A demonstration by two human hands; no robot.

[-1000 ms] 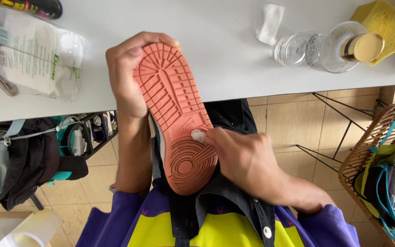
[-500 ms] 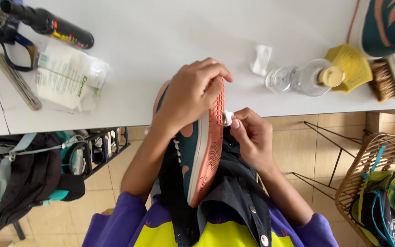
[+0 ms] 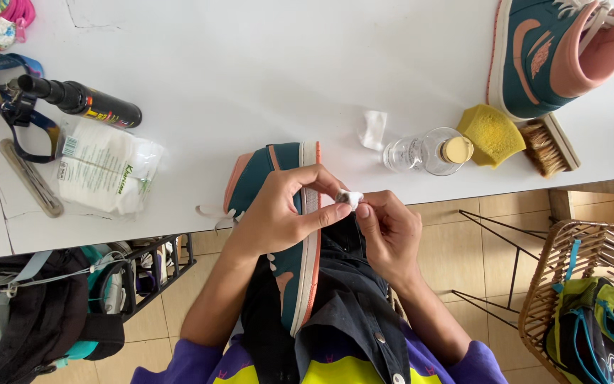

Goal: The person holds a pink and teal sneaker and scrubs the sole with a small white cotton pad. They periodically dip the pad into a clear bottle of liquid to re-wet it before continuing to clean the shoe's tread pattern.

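Bright even daylight, soft shadows, sharp focus, slight wide-angle edge distortion.

A white counter (image 3: 236, 64) fills the upper view under even daylight. Below its edge lies a beige tiled floor (image 3: 477, 245). A wicker basket (image 3: 570, 263) stands right of the counter's edge, a black wire rack (image 3: 154, 267) left beneath it.

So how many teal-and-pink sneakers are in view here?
2. One sneaker is held on its side in the left hand at the table edge; the other sneaker stands on the white table, top right. None looks hidden.
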